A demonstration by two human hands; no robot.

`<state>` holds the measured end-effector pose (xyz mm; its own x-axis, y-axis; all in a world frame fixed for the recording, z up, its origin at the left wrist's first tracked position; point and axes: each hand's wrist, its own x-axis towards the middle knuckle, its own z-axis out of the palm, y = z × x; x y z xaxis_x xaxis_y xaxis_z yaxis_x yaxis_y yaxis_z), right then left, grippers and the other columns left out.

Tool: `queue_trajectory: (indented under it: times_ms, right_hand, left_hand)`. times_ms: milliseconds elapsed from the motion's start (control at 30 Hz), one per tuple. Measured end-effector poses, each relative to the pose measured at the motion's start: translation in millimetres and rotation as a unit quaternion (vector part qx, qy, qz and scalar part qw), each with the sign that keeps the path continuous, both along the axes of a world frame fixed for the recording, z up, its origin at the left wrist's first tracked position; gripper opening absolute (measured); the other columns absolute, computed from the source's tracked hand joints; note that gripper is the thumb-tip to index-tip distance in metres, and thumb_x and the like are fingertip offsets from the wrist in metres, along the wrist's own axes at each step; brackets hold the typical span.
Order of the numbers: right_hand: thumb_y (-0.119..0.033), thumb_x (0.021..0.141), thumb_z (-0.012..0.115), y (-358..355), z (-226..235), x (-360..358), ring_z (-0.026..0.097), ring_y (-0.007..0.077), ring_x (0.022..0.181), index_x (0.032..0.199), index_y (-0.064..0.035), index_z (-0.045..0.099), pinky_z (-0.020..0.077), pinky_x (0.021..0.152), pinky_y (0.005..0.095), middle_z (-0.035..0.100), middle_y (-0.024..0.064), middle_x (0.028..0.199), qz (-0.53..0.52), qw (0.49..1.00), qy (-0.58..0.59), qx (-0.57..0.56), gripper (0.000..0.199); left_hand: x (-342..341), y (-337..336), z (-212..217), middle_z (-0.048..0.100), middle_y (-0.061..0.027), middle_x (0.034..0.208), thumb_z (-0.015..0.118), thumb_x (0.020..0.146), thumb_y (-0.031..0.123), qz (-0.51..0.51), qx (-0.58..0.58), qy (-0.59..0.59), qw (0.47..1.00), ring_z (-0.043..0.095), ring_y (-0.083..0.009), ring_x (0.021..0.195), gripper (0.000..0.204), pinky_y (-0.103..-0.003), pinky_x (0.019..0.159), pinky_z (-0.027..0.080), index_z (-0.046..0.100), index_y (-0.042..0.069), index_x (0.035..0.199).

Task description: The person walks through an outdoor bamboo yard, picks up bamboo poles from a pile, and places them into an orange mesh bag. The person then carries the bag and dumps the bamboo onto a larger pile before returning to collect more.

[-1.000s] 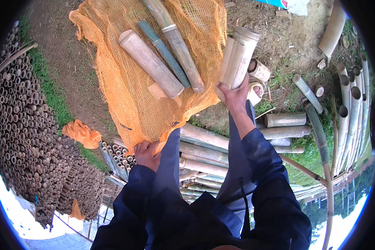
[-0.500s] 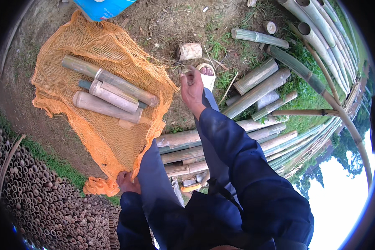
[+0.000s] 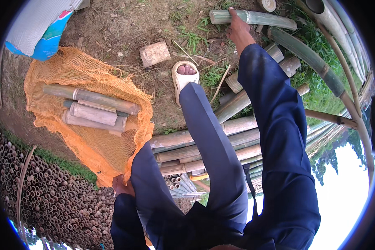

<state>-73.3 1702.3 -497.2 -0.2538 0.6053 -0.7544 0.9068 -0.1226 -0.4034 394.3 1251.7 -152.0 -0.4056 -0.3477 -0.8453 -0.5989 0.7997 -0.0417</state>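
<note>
The right hand (image 3: 238, 30) stretches forward at the end of a dark blue sleeve and rests on a short green bamboo section (image 3: 254, 17) lying on the ground, fingers curled over it near its left end. The left hand (image 3: 123, 186), low beside the knee, pinches the near edge of an orange mesh sack (image 3: 83, 150) spread flat on the dirt. On the sack lies a small bundle of cut bamboo tubes (image 3: 93, 111), side by side. A foot in a pale sandal (image 3: 184, 77) is planted between sack and bamboo, with a small wooden block (image 3: 154, 53) just beyond it. Longer bamboo poles (image 3: 237, 125) lie under the legs, and stacked bamboo ends (image 3: 41, 196) fill the lower left.
</note>
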Motion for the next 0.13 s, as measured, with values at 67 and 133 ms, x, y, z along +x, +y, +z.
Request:
queue_trajectory:
  times_ms: [67,133]
  right_hand:
    - [-0.047,0.075,0.081,-3.3,4.0,-0.5,0.062,0.0371,0.103,0.129,0.012,0.046,0.0527,0.081,0.0483,0.058,0.0247,0.125,-0.01,0.999,0.024,-0.033,0.088]
    - [-0.039,0.082,0.077,-3.5,9.5,-9.8,0.058,0.0368,0.11,0.138,0.012,0.033,0.0538,0.083,0.0535,0.049,0.0257,0.135,-0.026,0.998,0.019,-0.047,0.088]
  left_hand:
    - [-3.0,0.9,-0.6,0.055,-0.0203,0.11,0.066,0.074,0.004,-0.019,-0.003,-0.023,1.0,0.053,-0.0415,0.107,0.044,-0.049,0.093,0.043,0.059,0.005,0.118]
    - [-4.0,-3.3,0.3,0.055,-0.021,0.111,0.067,0.075,0.006,-0.029,0.011,-0.054,0.998,0.052,-0.0432,0.108,0.046,-0.051,0.095,0.042,0.058,0.007,0.12]
